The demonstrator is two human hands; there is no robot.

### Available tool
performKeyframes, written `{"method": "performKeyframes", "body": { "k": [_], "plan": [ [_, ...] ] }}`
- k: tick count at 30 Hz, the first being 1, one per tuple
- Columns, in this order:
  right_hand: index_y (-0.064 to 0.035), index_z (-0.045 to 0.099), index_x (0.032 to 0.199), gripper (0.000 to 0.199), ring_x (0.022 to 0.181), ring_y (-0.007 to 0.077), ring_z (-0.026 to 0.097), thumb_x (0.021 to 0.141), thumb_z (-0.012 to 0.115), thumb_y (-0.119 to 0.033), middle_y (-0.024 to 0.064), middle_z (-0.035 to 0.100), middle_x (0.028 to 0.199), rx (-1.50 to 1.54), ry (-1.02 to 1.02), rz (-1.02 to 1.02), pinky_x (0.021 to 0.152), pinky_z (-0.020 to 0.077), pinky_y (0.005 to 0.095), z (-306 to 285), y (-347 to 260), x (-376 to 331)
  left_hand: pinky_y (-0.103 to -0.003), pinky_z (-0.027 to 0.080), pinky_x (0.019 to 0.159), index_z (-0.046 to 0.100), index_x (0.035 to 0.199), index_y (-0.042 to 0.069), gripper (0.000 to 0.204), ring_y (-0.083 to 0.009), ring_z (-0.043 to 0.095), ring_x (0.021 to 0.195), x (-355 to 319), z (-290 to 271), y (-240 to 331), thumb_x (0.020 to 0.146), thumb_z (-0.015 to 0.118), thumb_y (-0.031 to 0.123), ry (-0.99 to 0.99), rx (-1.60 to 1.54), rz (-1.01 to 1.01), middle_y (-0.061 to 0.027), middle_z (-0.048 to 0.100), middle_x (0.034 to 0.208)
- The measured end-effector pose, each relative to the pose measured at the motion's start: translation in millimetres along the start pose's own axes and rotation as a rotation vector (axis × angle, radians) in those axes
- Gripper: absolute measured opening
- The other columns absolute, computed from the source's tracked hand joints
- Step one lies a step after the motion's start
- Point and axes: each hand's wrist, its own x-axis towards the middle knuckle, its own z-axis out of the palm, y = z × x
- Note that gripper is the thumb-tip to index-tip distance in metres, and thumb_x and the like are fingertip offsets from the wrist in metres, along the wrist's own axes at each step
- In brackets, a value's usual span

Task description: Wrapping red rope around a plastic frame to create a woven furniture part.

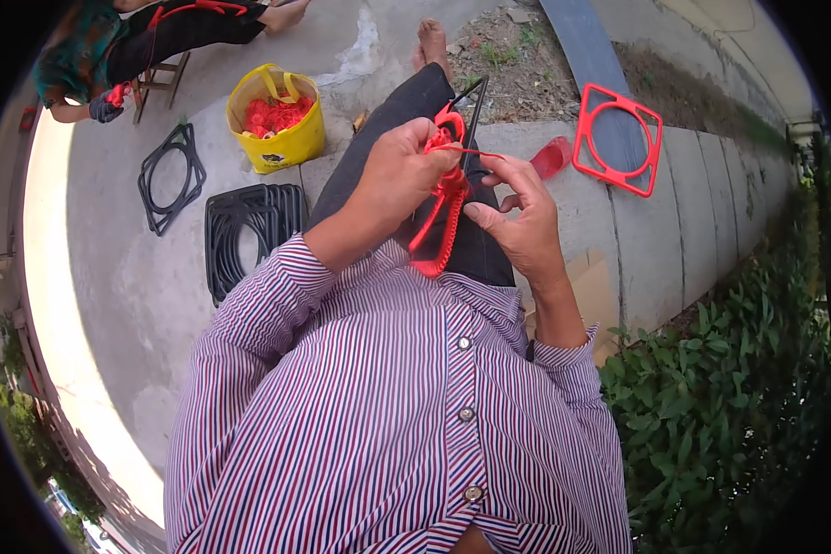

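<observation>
My left hand (399,175) is closed around a red piece (448,217) over my lap, its fingers pinching near the top. One edge of this piece has a ridged, coil-like look, and the rest is partly hidden by the hand. A thin red cord (475,150) stretches from there across to my right hand (526,217). The right fingers are curled around the cord's end, with the thumb held apart below. Behind the red piece a black frame (475,103) rests against my legs, mostly covered.
On the left stand a yellow bag (295,146) of red material, a stack of black frames (222,245) and a single black frame (194,175). A red frame (651,143) and a red object (552,158) lie right. Another person's gloved hand (106,109) is far left. Bushes (711,415) border the right.
</observation>
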Motion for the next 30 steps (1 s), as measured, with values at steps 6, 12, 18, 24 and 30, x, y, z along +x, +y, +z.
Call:
{"method": "performKeyframes", "body": {
  "k": [6, 12, 18, 24, 30],
  "plan": [
    [-0.0012, 0.055, 0.115, 0.028, 0.095, 0.0200, 0.057, 0.096, 0.056, -0.021, 0.0093, 0.060, 0.102, 0.729, 0.214, 0.152, 0.085, 0.0445, 0.0313, -39, -12, 7, -0.018, 0.018, 0.039, 0.054, 0.082, 0.012, 0.012, -0.0007, 0.029, 0.045, 16, 8, 4, 0.089, 0.063, 0.017, -0.197, -0.205, -0.234, 0.0051, 0.050, 0.065],
    [-0.0058, 0.053, 0.091, 0.020, 0.058, 0.0103, 0.040, 0.099, 0.049, -0.023, -0.0008, 0.043, 0.070, 1.235, 0.381, -0.046, 0.059, 0.0391, 0.0270, -177, 44, -9, -0.019, 0.027, 0.048, 0.058, 0.085, 0.012, 0.014, -0.0028, 0.040, 0.059, 26, -5, -35, 0.083, 0.070, 0.019, -0.143, 0.136, -0.195, 0.0059, 0.052, 0.073],
    [-0.0025, 0.058, 0.107, 0.023, 0.048, 0.0041, 0.033, 0.096, 0.054, -0.023, -0.0046, 0.040, 0.061, 0.823, 0.086, 0.506, 0.045, 0.0292, 0.0202, -52, 35, -15, -0.029, 0.040, 0.080, 0.051, 0.120, 0.006, 0.044, -0.0153, 0.054, 0.077, 17, 5, -53, 0.077, 0.050, 0.016, 0.064, 0.002, -0.257, -0.0019, 0.058, 0.093],
    [-0.0064, 0.059, 0.087, 0.018, 0.050, 0.0015, 0.036, 0.091, 0.065, -0.023, -0.0078, 0.044, 0.059, 0.564, -0.116, 0.544, 0.044, 0.0255, 0.0189, -19, 33, 0, -0.029, 0.041, 0.071, 0.056, 0.097, 0.006, 0.022, -0.0162, 0.052, 0.070, 34, -8, -83, 0.078, 0.047, 0.013, -0.190, -0.275, -0.503, -0.0042, 0.058, 0.083],
    [-0.0064, 0.057, 0.084, 0.016, 0.048, 0.0015, 0.036, 0.090, 0.064, -0.019, -0.0070, 0.045, 0.059, 0.435, -0.093, 0.524, 0.044, 0.0265, 0.0193, -33, 22, -19, -0.030, 0.036, 0.062, 0.045, 0.074, 0.013, 0.005, -0.0146, 0.043, 0.061, 31, -5, -81, 0.078, 0.048, 0.011, -0.188, -0.262, -0.540, 0.0006, 0.044, 0.066]
  ]
}}
